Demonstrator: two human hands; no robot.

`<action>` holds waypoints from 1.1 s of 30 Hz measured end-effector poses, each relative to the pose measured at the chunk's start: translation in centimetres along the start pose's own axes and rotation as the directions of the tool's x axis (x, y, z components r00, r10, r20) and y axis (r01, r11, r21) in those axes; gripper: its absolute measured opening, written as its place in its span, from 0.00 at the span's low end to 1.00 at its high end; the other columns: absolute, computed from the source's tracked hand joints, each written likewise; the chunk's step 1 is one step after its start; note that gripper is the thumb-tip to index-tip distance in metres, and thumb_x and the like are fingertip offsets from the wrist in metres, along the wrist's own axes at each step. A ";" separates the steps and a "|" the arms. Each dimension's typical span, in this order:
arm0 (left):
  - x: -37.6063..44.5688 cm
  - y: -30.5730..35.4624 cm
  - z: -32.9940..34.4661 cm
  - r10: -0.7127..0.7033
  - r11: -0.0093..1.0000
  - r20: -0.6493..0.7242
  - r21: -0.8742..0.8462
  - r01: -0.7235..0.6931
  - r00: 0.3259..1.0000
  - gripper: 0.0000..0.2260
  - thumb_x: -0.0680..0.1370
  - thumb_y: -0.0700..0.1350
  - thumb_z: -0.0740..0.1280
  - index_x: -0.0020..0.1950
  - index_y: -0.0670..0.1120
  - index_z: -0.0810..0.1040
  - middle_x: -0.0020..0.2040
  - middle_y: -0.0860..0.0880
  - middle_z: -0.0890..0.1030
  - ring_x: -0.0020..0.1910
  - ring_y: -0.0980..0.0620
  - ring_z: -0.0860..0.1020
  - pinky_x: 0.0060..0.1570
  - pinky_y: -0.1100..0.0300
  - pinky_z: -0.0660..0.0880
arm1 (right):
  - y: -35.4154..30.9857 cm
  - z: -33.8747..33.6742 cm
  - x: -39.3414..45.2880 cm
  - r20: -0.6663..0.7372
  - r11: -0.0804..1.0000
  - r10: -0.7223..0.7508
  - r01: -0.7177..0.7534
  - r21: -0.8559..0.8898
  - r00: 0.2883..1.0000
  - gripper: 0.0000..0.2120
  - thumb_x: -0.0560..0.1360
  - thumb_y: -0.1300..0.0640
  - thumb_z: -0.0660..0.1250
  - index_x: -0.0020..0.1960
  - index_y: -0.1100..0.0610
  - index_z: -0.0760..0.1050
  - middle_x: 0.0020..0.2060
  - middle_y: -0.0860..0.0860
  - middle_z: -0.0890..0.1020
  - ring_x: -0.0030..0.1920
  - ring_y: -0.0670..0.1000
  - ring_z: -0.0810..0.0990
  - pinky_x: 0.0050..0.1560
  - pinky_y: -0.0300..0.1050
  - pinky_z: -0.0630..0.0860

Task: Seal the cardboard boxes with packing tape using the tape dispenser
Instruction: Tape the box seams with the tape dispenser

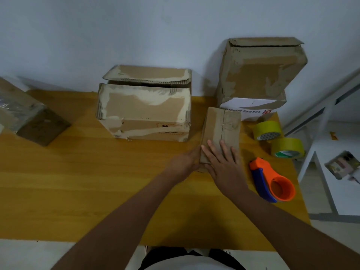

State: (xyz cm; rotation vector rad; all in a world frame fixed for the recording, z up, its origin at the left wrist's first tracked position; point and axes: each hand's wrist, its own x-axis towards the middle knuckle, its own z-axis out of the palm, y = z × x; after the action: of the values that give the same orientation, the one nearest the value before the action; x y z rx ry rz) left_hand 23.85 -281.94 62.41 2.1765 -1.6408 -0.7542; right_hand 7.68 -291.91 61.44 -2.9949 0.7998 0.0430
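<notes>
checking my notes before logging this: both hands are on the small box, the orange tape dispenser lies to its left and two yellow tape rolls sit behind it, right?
Not quite. The head view shows the orange tape dispenser lying to the right of the small box, not its left. The rest holds: the left hand and right hand are on the box, and two yellow tape rolls sit behind the dispenser.

Makeshift packing spot: worn boxes (144, 112), tape rolls (267, 130), wooden table (58, 182).
</notes>
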 end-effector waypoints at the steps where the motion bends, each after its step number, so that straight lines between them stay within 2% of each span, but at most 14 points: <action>1: 0.8 -0.7 -0.9 0.007 0.995 0.038 0.101 -0.010 0.999 0.33 0.81 0.53 0.65 0.80 0.46 0.54 0.75 0.42 0.68 0.62 0.40 0.76 0.54 0.45 0.77 | 0.0 0.0 0.0 0.001 1.000 -0.003 0.003 -0.004 1.000 0.28 0.82 0.41 0.47 0.79 0.46 0.49 0.79 0.46 0.52 0.79 0.57 0.50 0.75 0.59 0.53; 3: 2.1 -1.6 -2.3 0.014 0.984 0.106 0.177 -0.033 0.994 0.36 0.78 0.56 0.68 0.79 0.45 0.57 0.74 0.43 0.69 0.63 0.42 0.76 0.55 0.49 0.76 | 0.0 0.1 0.0 0.004 1.000 -0.001 0.001 -0.006 1.000 0.28 0.82 0.41 0.48 0.79 0.46 0.49 0.79 0.46 0.52 0.78 0.58 0.51 0.76 0.59 0.53; 5: 2.8 -1.6 -2.7 0.015 0.987 0.133 0.155 -0.035 0.991 0.36 0.76 0.55 0.70 0.78 0.44 0.59 0.71 0.42 0.72 0.61 0.43 0.78 0.53 0.53 0.75 | 0.0 0.0 0.2 0.008 1.000 0.008 -0.008 -0.001 1.000 0.27 0.82 0.42 0.48 0.79 0.47 0.50 0.79 0.46 0.53 0.78 0.58 0.52 0.75 0.59 0.55; 8: 2.4 -1.3 -2.3 0.001 0.993 0.122 0.115 -0.015 0.992 0.38 0.77 0.54 0.70 0.80 0.43 0.56 0.75 0.42 0.66 0.62 0.43 0.77 0.57 0.50 0.76 | -0.2 -0.4 0.2 0.027 1.000 0.012 -0.013 0.018 1.000 0.27 0.82 0.42 0.47 0.79 0.46 0.50 0.79 0.46 0.53 0.78 0.58 0.52 0.75 0.60 0.55; 12: 0.1 -1.1 -2.1 -0.039 0.998 0.131 -0.039 0.045 0.991 0.44 0.76 0.59 0.67 0.81 0.46 0.44 0.82 0.46 0.47 0.73 0.44 0.68 0.66 0.46 0.71 | -0.3 -1.4 0.2 0.095 0.999 0.013 -0.018 0.047 0.995 0.28 0.82 0.40 0.46 0.79 0.44 0.46 0.79 0.44 0.47 0.79 0.57 0.46 0.76 0.61 0.49; 14: -1.5 -1.0 -2.7 -0.049 0.977 0.095 -0.203 0.068 0.994 0.42 0.75 0.62 0.64 0.81 0.49 0.46 0.82 0.49 0.46 0.73 0.46 0.68 0.66 0.46 0.71 | -0.8 -1.7 0.1 0.112 0.992 0.041 -0.054 0.117 0.993 0.29 0.82 0.40 0.48 0.78 0.41 0.40 0.78 0.42 0.41 0.79 0.56 0.40 0.76 0.60 0.42; 16: -2.5 -0.8 -3.5 -0.105 0.951 -0.004 -0.294 0.099 0.994 0.36 0.77 0.62 0.59 0.81 0.50 0.53 0.81 0.52 0.49 0.74 0.48 0.66 0.69 0.47 0.69 | -1.8 -2.2 0.1 0.113 0.950 0.076 -0.106 0.293 0.991 0.28 0.82 0.39 0.48 0.78 0.39 0.40 0.78 0.41 0.42 0.78 0.54 0.39 0.75 0.57 0.41; 18: -2.5 -0.1 -3.7 -0.153 0.966 -0.116 -0.225 0.124 0.981 0.30 0.80 0.61 0.57 0.80 0.50 0.57 0.81 0.51 0.52 0.76 0.48 0.61 0.72 0.51 0.65 | -2.3 -3.7 0.1 0.086 0.802 0.129 -0.155 0.577 0.988 0.28 0.81 0.39 0.51 0.79 0.42 0.48 0.79 0.43 0.52 0.78 0.50 0.49 0.75 0.52 0.50; 20: -1.3 1.8 -3.3 -0.129 0.989 -0.165 -0.095 0.115 0.978 0.29 0.82 0.60 0.57 0.79 0.48 0.58 0.81 0.46 0.51 0.78 0.46 0.57 0.72 0.51 0.61 | -1.5 -5.0 -0.2 0.014 0.622 0.272 -0.187 0.760 0.962 0.25 0.82 0.44 0.56 0.77 0.49 0.57 0.75 0.48 0.64 0.74 0.48 0.62 0.70 0.44 0.61; 22: 0.4 4.7 -2.0 -0.111 0.993 -0.112 0.027 0.115 0.987 0.33 0.81 0.62 0.58 0.80 0.46 0.54 0.81 0.40 0.46 0.79 0.41 0.51 0.75 0.47 0.55 | -0.1 -5.8 -0.8 0.010 0.507 0.445 -0.261 0.822 0.896 0.22 0.82 0.49 0.57 0.75 0.54 0.62 0.71 0.51 0.69 0.71 0.50 0.67 0.67 0.44 0.66; 25: 2.4 8.6 0.4 -0.200 0.961 -0.003 0.194 0.197 0.980 0.46 0.75 0.70 0.60 0.81 0.44 0.45 0.79 0.36 0.38 0.78 0.34 0.43 0.75 0.38 0.44 | 1.7 -5.9 -2.0 0.090 0.358 0.599 -0.367 0.858 0.796 0.22 0.83 0.51 0.56 0.75 0.57 0.63 0.71 0.55 0.69 0.71 0.54 0.68 0.65 0.47 0.67; 27: 2.8 9.5 1.3 -0.252 0.934 0.022 0.267 0.237 0.967 0.51 0.72 0.72 0.61 0.80 0.45 0.39 0.78 0.36 0.34 0.77 0.31 0.39 0.74 0.34 0.41 | 2.3 -6.0 -2.6 0.115 0.320 0.632 -0.393 0.862 0.767 0.23 0.83 0.50 0.56 0.75 0.56 0.62 0.73 0.55 0.68 0.72 0.54 0.67 0.68 0.49 0.66; 29: 2.5 8.7 1.3 -0.232 0.938 0.060 0.277 0.207 0.971 0.50 0.74 0.67 0.65 0.80 0.47 0.36 0.78 0.38 0.31 0.77 0.31 0.38 0.73 0.33 0.42 | 2.7 -6.0 -3.2 0.092 0.334 0.629 -0.375 0.864 0.772 0.23 0.83 0.50 0.56 0.75 0.56 0.62 0.72 0.55 0.69 0.71 0.54 0.68 0.70 0.54 0.66; 33: -0.3 3.3 -1.1 0.044 0.919 0.271 0.367 -0.145 0.962 0.48 0.74 0.63 0.69 0.79 0.57 0.36 0.79 0.54 0.31 0.76 0.40 0.30 0.69 0.32 0.32 | 3.0 -6.0 -3.8 -0.041 0.493 0.579 -0.310 0.813 0.814 0.23 0.82 0.54 0.59 0.75 0.58 0.62 0.73 0.56 0.67 0.73 0.56 0.65 0.71 0.55 0.64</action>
State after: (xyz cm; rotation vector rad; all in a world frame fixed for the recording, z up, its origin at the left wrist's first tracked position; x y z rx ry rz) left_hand 21.88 -282.72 65.14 2.3059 -2.1713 -0.7655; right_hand 3.02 -292.92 67.53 -1.8984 1.2234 -0.6227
